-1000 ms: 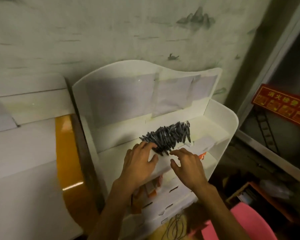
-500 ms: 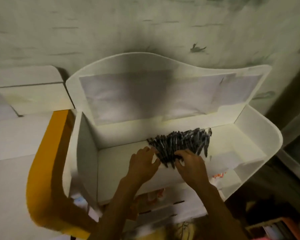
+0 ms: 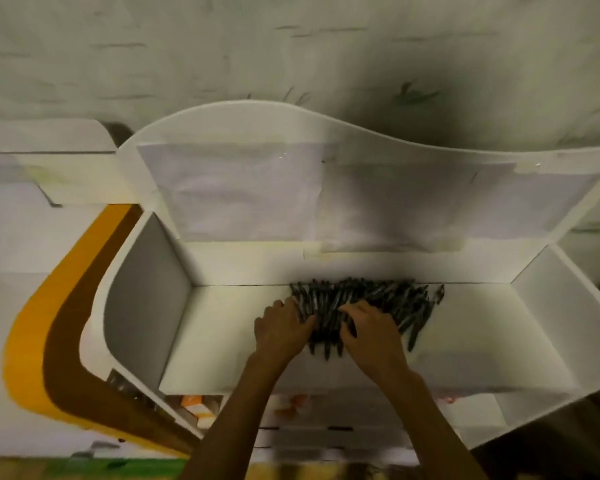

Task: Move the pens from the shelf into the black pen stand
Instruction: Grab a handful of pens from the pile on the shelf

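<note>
White shelf carries heaped dark pens; left hand and right hand grip them.

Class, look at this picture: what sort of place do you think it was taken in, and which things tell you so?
Probably a stationery shop or stockroom. A heap of dark pens lies loose on a white display shelf, with small boxes on the tier below.

heap of dark pens on white shelf, against back wall
</note>
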A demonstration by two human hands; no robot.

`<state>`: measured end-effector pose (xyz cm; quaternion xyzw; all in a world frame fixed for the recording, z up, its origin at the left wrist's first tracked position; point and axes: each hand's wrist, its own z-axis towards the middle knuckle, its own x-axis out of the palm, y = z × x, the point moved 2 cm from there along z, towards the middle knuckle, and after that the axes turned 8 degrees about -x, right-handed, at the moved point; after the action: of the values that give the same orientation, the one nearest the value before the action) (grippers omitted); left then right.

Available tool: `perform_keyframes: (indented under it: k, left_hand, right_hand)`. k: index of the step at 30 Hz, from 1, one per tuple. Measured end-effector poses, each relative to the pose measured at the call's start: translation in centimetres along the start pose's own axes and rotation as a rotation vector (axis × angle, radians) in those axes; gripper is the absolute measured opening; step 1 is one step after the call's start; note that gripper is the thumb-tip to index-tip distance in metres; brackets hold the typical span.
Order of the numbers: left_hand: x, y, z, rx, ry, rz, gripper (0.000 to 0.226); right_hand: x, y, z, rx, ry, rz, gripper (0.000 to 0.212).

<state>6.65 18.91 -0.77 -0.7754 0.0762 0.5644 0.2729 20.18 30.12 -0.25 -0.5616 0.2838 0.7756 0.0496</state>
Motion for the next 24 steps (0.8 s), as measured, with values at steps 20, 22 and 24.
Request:
perform_keyframes:
  k: [20, 22, 24]
  left_hand:
    - [1.9, -0.9, 3.1, -0.256, 0.062, -0.119, 0.064]
    - [2.0, -0.6, 3.2, -0.255, 0.055, -0.14, 0.065]
    - [2.3, -0.3, 3.3, -0.233, 0.051, -0.129, 0.063]
  right_hand:
    - [1.0, -1.9, 1.2, 0.138, -0.029, 0.133, 0.027]
    - [1.1, -2.0, 1.3, 0.139, -0.031, 0.141, 0.027]
    - [1.2, -2.0, 1.5, 0.139, -0.03, 0.149, 0.026]
